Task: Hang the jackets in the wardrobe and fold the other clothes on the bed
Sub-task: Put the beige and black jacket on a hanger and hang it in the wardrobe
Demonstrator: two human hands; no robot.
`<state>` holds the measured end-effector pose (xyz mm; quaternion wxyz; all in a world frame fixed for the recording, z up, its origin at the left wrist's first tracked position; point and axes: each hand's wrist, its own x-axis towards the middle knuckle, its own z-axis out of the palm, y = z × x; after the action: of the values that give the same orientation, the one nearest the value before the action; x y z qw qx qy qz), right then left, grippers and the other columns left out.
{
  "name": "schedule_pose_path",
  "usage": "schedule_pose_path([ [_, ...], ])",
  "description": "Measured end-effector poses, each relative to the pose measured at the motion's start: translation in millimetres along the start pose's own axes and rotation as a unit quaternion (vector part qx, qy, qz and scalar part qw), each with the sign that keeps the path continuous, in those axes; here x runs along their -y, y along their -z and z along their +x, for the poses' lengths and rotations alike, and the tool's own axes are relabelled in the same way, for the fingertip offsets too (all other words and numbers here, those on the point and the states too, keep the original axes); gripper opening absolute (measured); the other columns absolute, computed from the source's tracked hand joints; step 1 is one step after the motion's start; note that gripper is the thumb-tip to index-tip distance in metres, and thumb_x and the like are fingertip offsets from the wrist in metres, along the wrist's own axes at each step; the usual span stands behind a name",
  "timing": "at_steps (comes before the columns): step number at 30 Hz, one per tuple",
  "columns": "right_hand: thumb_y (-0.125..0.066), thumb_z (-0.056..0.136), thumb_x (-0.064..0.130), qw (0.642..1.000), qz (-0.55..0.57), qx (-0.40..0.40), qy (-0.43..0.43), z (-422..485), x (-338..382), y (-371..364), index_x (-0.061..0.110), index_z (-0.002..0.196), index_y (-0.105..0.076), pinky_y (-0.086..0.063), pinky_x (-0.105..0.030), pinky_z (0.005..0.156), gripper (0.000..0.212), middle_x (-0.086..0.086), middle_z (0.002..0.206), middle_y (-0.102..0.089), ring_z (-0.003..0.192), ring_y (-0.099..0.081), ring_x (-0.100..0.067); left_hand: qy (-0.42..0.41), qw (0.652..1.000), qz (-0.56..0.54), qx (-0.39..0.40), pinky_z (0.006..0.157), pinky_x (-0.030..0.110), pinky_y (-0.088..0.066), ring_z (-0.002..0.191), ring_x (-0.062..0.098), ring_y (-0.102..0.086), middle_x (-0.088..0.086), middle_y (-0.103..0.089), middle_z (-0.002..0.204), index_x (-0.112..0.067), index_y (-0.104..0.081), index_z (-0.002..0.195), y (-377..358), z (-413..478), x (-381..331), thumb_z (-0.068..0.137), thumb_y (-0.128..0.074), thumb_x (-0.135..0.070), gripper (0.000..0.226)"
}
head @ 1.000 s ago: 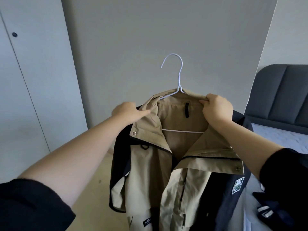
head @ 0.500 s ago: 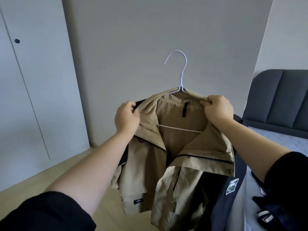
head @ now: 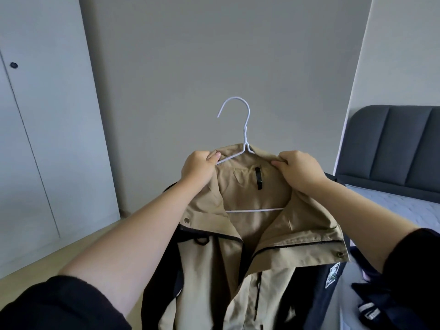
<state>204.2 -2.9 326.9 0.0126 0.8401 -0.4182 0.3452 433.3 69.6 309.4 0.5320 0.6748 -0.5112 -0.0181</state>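
Observation:
A beige and navy jacket (head: 269, 253) hangs open in front of me on a white wire hanger (head: 245, 129), whose hook points up and left. My left hand (head: 198, 166) pinches the collar and the hanger's left arm together. My right hand (head: 298, 169) grips the collar's right side over the hanger. The jacket's lower part runs out of view at the bottom.
White wardrobe doors (head: 42, 129) with a small dark knob (head: 13, 65) stand shut on the left. A grey wall fills the middle. The bed (head: 392, 206) with a dark grey padded headboard (head: 392, 146) lies at right, and dark navy clothes (head: 371, 306) sit at the bottom right.
My left hand has moved up from the jacket's left lapel to the collar top, where it now pinches the hanger arm. The right hand kept its grip.

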Motion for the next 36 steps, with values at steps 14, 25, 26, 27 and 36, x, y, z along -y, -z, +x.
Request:
schedule_pose_path([
  [14, -0.049, 0.096, 0.029, 0.998, 0.024, -0.045, -0.024, 11.7, 21.2, 4.6, 0.01, 0.068, -0.051, -0.033, -0.033, 0.06, 0.034, -0.007, 0.071, -0.053, 0.077, -0.051, -0.034, -0.062, 0.992, 0.058, 0.089, 0.075, 0.033, -0.04, 0.084, 0.023, -0.056, 0.011, -0.061, 0.085, -0.006, -0.066, 0.09, 41.8, 10.0, 3.3, 0.097, -0.049, -0.025, 0.027],
  [25, -0.052, 0.096, 0.025, 0.996, 0.048, -0.068, -0.025, -2.2, 20.9, -1.3, 0.016, 0.056, -0.031, -0.025, -0.035, 0.055, 0.045, 0.0, 0.057, -0.042, 0.065, -0.042, -0.03, -0.146, 0.967, 0.142, 0.153, 0.056, 0.031, -0.027, 0.059, 0.017, -0.037, -0.002, -0.039, 0.058, -0.006, -0.046, 0.065, 23.1, -7.6, -27.4, 0.096, -0.051, -0.025, 0.037],
  [26, -0.052, 0.096, 0.024, 0.996, 0.068, -0.052, -0.013, -3.6, 19.4, -0.1, 0.018, 0.055, -0.033, -0.024, -0.035, 0.055, 0.045, 0.001, 0.056, -0.043, 0.064, -0.042, -0.027, -0.148, 0.958, 0.197, 0.145, 0.055, 0.032, -0.026, 0.061, 0.021, -0.04, -0.002, -0.039, 0.058, -0.01, -0.041, 0.062, 22.0, -8.3, -25.7, 0.096, -0.051, -0.028, 0.04],
  [27, -0.053, 0.096, 0.023, 0.995, 0.095, -0.031, -0.003, -3.4, 17.2, 3.0, 0.019, 0.055, -0.037, -0.023, -0.034, 0.057, 0.044, 0.002, 0.057, -0.044, 0.063, -0.042, -0.024, -0.157, 0.949, 0.243, 0.122, 0.056, 0.032, -0.027, 0.064, 0.024, -0.042, -0.001, -0.04, 0.06, -0.015, -0.036, 0.061, 20.7, -9.2, -23.8, 0.097, -0.05, -0.03, 0.041],
  [36, -0.046, 0.096, 0.011, 0.987, -0.007, -0.161, -0.014, 0.7, -13.4, 24.4, 0.005, 0.115, -0.062, -0.041, -0.038, 0.087, 0.026, -0.015, 0.112, -0.061, 0.106, -0.051, -0.035, -0.196, 0.944, 0.266, 0.013, 0.057, 0.032, -0.027, 0.069, 0.031, -0.047, 0.006, -0.051, 0.068, -0.014, -0.049, 0.075, 2.9, -20.3, -14.9, 0.096, -0.051, -0.027, 0.025],
])
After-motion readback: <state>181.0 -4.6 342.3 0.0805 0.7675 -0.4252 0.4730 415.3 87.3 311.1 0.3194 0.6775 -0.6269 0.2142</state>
